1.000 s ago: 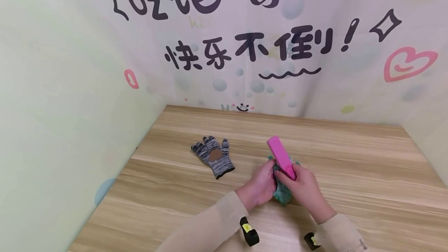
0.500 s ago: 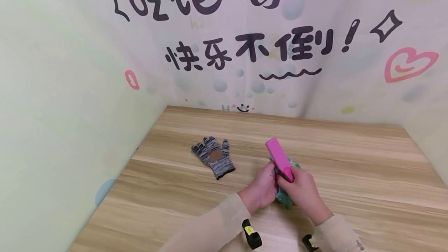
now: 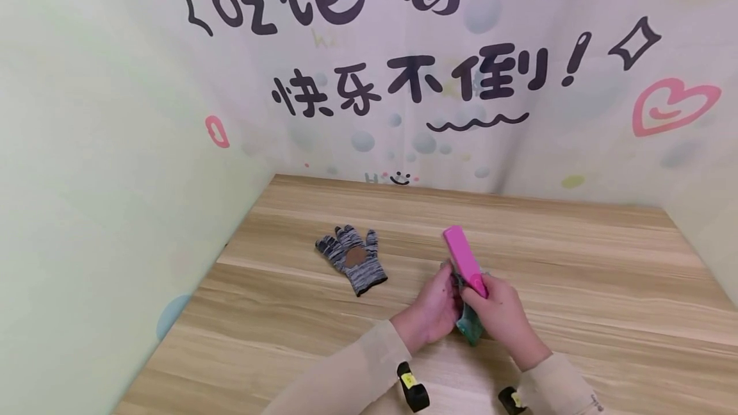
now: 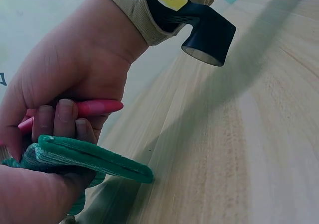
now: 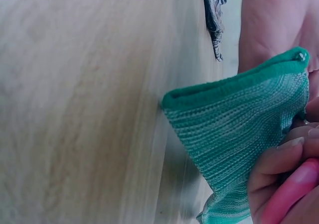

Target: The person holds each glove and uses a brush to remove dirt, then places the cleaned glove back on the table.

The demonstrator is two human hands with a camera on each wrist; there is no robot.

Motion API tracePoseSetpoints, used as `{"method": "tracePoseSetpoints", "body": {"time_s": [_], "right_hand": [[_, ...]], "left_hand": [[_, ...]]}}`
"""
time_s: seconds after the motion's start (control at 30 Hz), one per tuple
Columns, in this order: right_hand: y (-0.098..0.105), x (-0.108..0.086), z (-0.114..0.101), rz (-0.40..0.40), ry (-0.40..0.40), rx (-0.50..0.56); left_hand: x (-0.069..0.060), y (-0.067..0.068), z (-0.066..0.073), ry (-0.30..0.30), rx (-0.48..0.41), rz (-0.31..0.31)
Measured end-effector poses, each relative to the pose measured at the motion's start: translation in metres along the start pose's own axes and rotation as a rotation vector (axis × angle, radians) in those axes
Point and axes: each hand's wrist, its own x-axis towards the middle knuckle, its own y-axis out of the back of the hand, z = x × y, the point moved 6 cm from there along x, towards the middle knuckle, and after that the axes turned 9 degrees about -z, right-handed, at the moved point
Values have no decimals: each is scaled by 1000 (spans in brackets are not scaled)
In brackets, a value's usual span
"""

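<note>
While my right hand (image 3: 503, 306) gripped the pink tool (image 3: 463, 258), my left had its fingers curled on the green glove (image 3: 470, 332), bunched between my two hands with the cuff pointing towards me. The tool slanted over the far part of the glove, close to my left fingers; I reckoned a slip on the soft knit could knock them. I couldn't see its underside, nor quite how far it touched the fabric. The cuff stuck out unsupported, so a hard pull might well have folded it over or dragged the glove from my left hand. Out on the table (image 3: 576, 261), the grey glove (image 3: 357, 261) lay flat, well left of the green glove, too far off, I thought, to snag.
</note>
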Motion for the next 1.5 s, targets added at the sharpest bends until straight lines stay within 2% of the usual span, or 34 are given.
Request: {"method": "tracePoseSetpoints", "body": {"time_s": [0.23, 0.57, 0.8, 1.0, 1.2, 1.5], "right_hand": [[6, 1, 2, 3, -23, 60], [12, 0, 1, -20, -48, 168], [18, -1, -6, 0, -23, 164], [21, -4, -13, 11, 11, 181], [21, -5, -19, 8, 38, 216], [20, -9, -18, 32, 51, 250]], "left_hand": [[-1, 4, -1, 15, 7, -33], [-2, 10, -3, 23, 24, -16], [-4, 12, -7, 9, 105, -78], [-3, 14, -14, 21, 103, -90], [-4, 15, -16, 32, 73, -113], [-3, 13, -22, 67, -59, -131]]}}
